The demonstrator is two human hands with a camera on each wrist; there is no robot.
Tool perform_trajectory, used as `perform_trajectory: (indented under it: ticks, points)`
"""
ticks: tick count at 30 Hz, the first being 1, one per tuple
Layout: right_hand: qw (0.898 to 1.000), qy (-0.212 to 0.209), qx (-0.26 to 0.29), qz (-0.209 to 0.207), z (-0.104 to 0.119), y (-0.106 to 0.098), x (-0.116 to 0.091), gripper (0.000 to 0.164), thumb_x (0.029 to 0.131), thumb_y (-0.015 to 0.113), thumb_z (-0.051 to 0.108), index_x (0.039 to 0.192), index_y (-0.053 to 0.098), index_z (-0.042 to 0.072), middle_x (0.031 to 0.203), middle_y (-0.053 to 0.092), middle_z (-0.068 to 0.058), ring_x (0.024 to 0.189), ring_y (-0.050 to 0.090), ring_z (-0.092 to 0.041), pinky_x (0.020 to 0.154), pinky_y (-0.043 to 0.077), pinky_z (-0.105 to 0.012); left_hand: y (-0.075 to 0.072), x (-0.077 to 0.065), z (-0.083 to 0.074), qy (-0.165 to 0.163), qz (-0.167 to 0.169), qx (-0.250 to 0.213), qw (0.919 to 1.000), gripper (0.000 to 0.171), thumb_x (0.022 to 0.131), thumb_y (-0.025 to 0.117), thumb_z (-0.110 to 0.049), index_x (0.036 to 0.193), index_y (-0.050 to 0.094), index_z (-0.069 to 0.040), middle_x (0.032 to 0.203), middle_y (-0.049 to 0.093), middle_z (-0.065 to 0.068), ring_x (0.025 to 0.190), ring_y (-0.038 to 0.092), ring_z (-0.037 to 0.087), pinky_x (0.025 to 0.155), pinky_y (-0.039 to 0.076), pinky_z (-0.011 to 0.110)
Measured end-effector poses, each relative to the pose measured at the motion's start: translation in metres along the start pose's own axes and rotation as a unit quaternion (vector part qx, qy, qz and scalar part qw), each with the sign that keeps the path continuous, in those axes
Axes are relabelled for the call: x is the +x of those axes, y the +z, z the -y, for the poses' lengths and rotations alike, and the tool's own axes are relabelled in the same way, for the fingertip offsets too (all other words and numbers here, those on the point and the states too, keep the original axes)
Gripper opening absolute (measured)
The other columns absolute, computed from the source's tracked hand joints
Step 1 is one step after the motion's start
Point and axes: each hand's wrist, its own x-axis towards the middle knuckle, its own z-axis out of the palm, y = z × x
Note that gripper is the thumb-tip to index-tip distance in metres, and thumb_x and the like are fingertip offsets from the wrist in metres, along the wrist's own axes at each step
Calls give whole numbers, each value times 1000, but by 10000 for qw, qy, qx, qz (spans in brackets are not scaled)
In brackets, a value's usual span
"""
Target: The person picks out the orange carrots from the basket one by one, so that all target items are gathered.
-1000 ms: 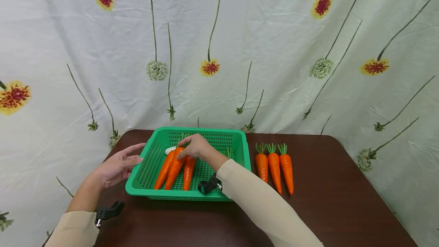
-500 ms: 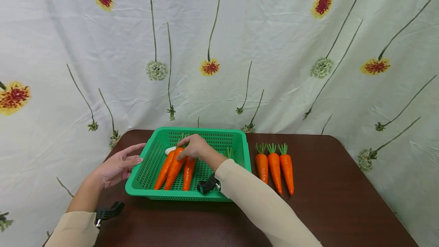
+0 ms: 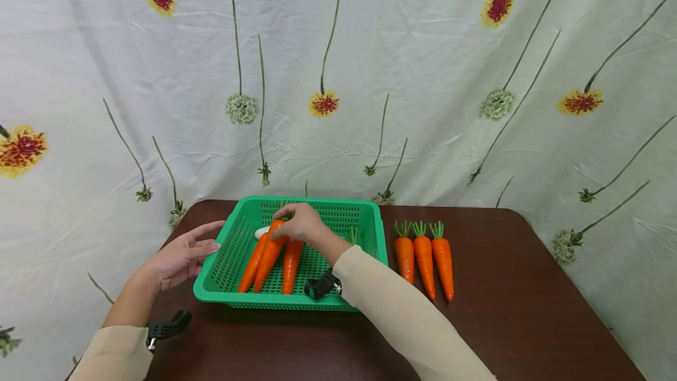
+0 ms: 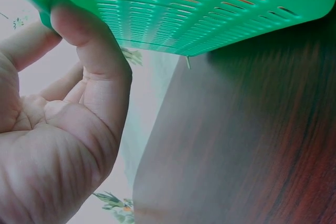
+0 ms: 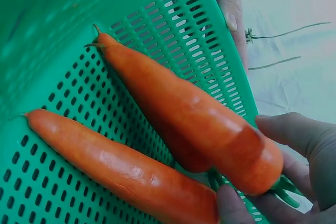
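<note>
A green plastic basket [image 3: 222, 297] stands on the dark table with carrots lying in it. My left hand [image 3: 182, 254] holds its left rim; in the left wrist view the thumb [image 4: 84, 35] bends against that rim. My right hand [image 3: 302, 221] reaches inside and pinches one carrot [image 5: 199, 114] at its thick, leafy end, which is tilted up. A second carrot [image 3: 252, 262] lies under and to the left of it, partly covered. To the right rests a third carrot [image 3: 292, 263]. Behind them shows the end of a smooth white object [image 3: 261, 232], mostly hidden.
Three carrots [image 3: 422, 257] lie side by side on the table [image 3: 508, 298], right of the basket. Green leaves [image 3: 352, 235] show inside the basket's right part, beside my right forearm. A white flowered cloth [image 3: 402, 63] hangs behind the table.
My right hand has risen slightly, and the thick end of the pinched carrot has come up with it. The left hand and basket have stayed put.
</note>
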Motion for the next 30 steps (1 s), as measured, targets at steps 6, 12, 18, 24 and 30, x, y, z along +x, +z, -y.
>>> perform_trajectory:
  ticks: [6, 12, 18, 24, 30]
  points:
    - [9981, -11, 599, -154, 0, 0, 0, 38, 78, 89, 6, 113, 75, 11, 105, 66, -5, 86, 67, -20, 79, 66, -40, 1, 0, 0, -20, -22, 10, 10000, 72, 108, 47, -5, 164, 1, -8, 125, 73, 2, 105, 76, 25, 88, 62, 48]
    - [9969, -20, 777, -129, -1, -4, -1, 39, 78, 88, 3, 114, 75, 10, 109, 63, -6, 88, 66, -22, 81, 65, -42, 0, 1, 0, -13, -9, -7, 10000, 71, 108, 47, -5, 164, 4, -10, 125, 73, 2, 105, 76, 26, 88, 62, 48]
    - [9944, 49, 1056, -55, -3, -10, -2, 35, 79, 86, 0, 108, 77, 16, 125, 61, -11, 90, 66, -22, 84, 65, -44, 0, 1, -1, 0, 35, -42, 10000, 69, 108, 47, -4, 163, 6, -11, 125, 73, 3, 105, 76, 26, 88, 62, 48]
    - [9942, -29, 1075, 13, -6, -16, -4, 42, 80, 85, 1, 118, 77, 14, 131, 61, -12, 91, 66, -22, 87, 64, -44, 0, 0, -1, 18, 77, -60, 10000, 68, 108, 46, -4, 163, 6, -10, 126, 73, 2, 105, 76, 25, 88, 62, 47]
    - [9934, -150, 1130, 115, -10, -22, -5, 45, 82, 84, 1, 123, 74, 13, 135, 59, -11, 95, 66, -22, 92, 62, -47, -1, 0, 0, 4, 75, -61, 10000, 70, 108, 46, -4, 164, 4, -10, 126, 73, 2, 105, 76, 25, 89, 62, 47]
